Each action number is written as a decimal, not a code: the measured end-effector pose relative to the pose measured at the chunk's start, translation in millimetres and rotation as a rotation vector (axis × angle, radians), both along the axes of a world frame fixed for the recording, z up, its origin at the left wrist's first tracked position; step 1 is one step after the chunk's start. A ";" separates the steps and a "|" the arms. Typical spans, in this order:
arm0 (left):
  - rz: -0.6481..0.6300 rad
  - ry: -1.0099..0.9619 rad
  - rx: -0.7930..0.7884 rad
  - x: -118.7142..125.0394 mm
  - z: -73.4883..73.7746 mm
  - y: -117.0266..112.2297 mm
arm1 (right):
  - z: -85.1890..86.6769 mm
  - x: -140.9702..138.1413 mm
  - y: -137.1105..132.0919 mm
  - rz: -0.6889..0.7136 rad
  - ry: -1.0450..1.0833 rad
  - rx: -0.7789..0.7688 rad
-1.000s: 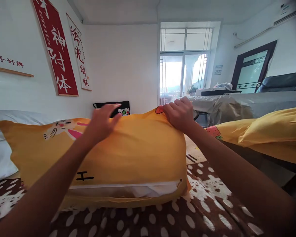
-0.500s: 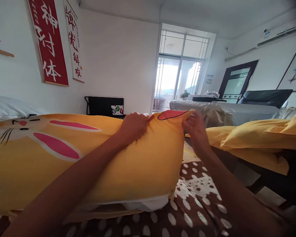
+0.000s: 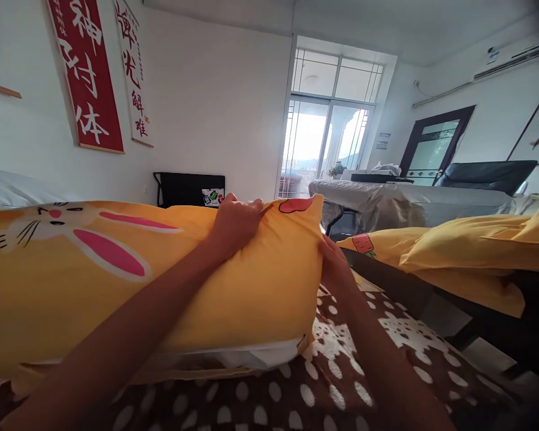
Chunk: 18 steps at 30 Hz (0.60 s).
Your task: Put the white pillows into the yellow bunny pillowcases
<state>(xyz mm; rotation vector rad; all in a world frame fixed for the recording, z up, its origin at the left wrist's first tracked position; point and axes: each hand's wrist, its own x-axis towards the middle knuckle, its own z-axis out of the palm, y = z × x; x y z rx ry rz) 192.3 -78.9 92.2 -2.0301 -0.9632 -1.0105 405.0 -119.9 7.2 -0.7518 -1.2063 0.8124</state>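
A large yellow pillowcase (image 3: 260, 287) with a rabbit print and a red printed patch near its top corner lies across the front, bulging around a white pillow (image 3: 269, 354). The white shows through a long gap along the near lower side. My left hand (image 3: 236, 224) is closed on the case's upper edge, bunching the cloth into creases. Against the right end of the case is my right hand (image 3: 335, 260), fingers bent at its edge just below the raised corner; its fingertips are partly hidden by the cloth.
Beneath lies a brown blanket with white spots (image 3: 308, 395). Yellow cloth (image 3: 467, 242) with a carrot print is draped over a dark surface at right. Farther back are a plastic-covered table (image 3: 453, 200), a black chair (image 3: 186, 188) and a glass sliding door (image 3: 309, 143).
My right hand has let go of the top corner and moved down and left along the right end. That corner now stands up free. My left hand keeps its hold.
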 end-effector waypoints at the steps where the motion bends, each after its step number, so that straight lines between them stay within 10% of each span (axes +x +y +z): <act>1: -0.021 -0.014 -0.038 1.9 0.2 0.3 | -3.1 6.6 -3.2 0.083 0.029 -0.026; 12: -0.167 0.059 -0.558 32.9 26.4 -40.1 | 7.9 -39.3 5.4 -0.041 -0.003 0.098; 18: -0.140 0.081 -0.217 54.2 14.0 -46.8 | 16.5 -41.6 19.6 -0.251 -0.228 0.233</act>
